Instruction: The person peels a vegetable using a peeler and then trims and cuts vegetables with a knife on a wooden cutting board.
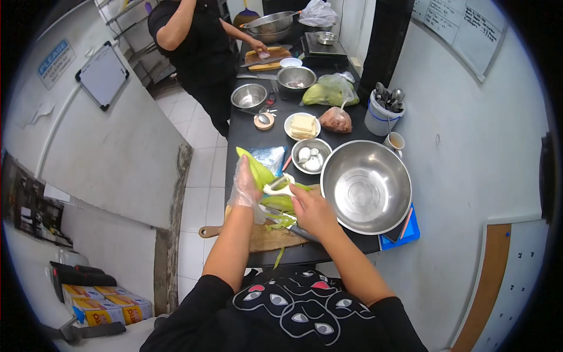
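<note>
My left hand (245,186), in a clear plastic glove, is closed around a long, pale green vegetable (255,168) with its pointed end up and to the left. My right hand (314,210) grips a white peeler (279,186), its head against or very near the vegetable's lower part. Below them, another green piece (278,203) and thin green peelings (282,222) lie over a wooden cutting board (264,240). One strip of peel (279,257) hangs at the table's front edge. A knife blade (303,233) shows partly under my right forearm.
Right of my hands stands a big steel bowl (366,186). Beyond are a bowl of eggs (309,159), a yellowish block in a dish (302,126), bagged green vegetables (329,92) and a cutlery bucket (383,115). Another person (190,53) works at the far left end.
</note>
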Demonstrator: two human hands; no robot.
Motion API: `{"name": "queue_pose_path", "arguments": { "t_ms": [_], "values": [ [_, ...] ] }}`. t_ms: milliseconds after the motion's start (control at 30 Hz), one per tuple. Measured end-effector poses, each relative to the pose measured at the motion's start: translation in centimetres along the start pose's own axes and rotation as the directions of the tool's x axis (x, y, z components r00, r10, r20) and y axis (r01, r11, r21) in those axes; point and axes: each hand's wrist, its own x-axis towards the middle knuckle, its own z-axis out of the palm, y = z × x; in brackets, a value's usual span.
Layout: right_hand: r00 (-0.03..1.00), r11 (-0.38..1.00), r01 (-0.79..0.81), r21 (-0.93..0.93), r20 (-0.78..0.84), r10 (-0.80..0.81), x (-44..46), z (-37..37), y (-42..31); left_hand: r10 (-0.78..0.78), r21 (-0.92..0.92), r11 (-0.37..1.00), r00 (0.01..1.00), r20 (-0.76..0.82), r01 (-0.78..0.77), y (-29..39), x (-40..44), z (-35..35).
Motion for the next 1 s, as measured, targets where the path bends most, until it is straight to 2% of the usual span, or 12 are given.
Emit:
{"name": "queue_pose_path", "arguments": {
  "t_ms": [67, 133, 267, 300, 400, 433, 533, 700, 800, 867, 967, 1000],
  "values": [
    [0.997, 0.993, 0.081, -0.084, -0.012, -0.082, 1.1, -0.5, -0.4, -0.018, 0.084, 0.996, 0.999, 0.050, 0.014, 0.1, -1.9, 1.8],
    [0.995, 0.990, 0.100, -0.096, 0.008, -0.100, 1.3, -0.3, -0.1, -0.051, 0.180, 0.983, 0.994, 0.101, 0.032, 0.6, -3.1, 2.6],
    [0.991, 0.991, 0.114, -0.068, 0.081, -0.109, -1.1, 0.2, 1.4, -0.018, 0.204, 0.979, 1.000, -0.018, 0.022, -0.2, -1.5, 0.9],
    [0.988, 0.991, 0.122, -0.060, 0.105, -0.115, -2.2, 0.8, 2.3, 0.008, 0.106, 0.994, 0.999, -0.053, -0.002, 0.0, -0.5, -0.3],
    [0.977, 0.999, 0.000, -0.053, 0.215, 0.011, -5.9, 3.5, 5.0, 0.056, -0.033, 0.998, 0.997, -0.045, -0.057, 2.1, 0.6, -0.5],
    [0.993, 1.000, 0.000, -0.023, 0.118, 0.003, -5.9, 3.6, 4.9, 0.017, -0.019, 1.000, 0.998, -0.057, -0.018, 2.5, 0.5, -0.2],
    [0.996, 0.996, -0.053, 0.076, 0.078, 0.047, -3.4, 1.7, 2.9, -0.023, -0.036, 0.999, 0.988, -0.154, 0.017, 2.4, -0.2, 0.0],
    [0.979, 0.979, 0.145, 0.146, -0.165, -0.120, 0.2, 0.3, 0.5, -0.058, -0.030, 0.998, 0.996, -0.065, 0.056, -0.2, 1.4, -1.9],
    [0.990, 0.994, 0.106, 0.032, -0.096, -0.103, 0.0, 1.1, 0.6, -0.068, -0.020, 0.998, 0.994, -0.082, 0.066, -0.3, 1.3, -1.1],
    [1.000, 1.000, 0.013, 0.003, 0.024, -0.014, -0.6, 0.4, 0.4, -0.061, -0.025, 0.998, 0.988, -0.143, 0.058, 0.6, -0.2, 0.8],
    [0.966, 0.991, -0.078, -0.113, 0.237, 0.103, -4.9, 2.2, 2.7, 0.000, -0.183, 0.982, 0.973, -0.231, -0.044, 2.3, 0.9, 0.9],
    [0.941, 0.982, -0.086, -0.169, 0.309, 0.135, -5.3, 2.7, 3.6, 0.028, -0.141, 0.988, 0.979, -0.200, -0.057, 2.9, 1.3, 1.2]
  ]
}}
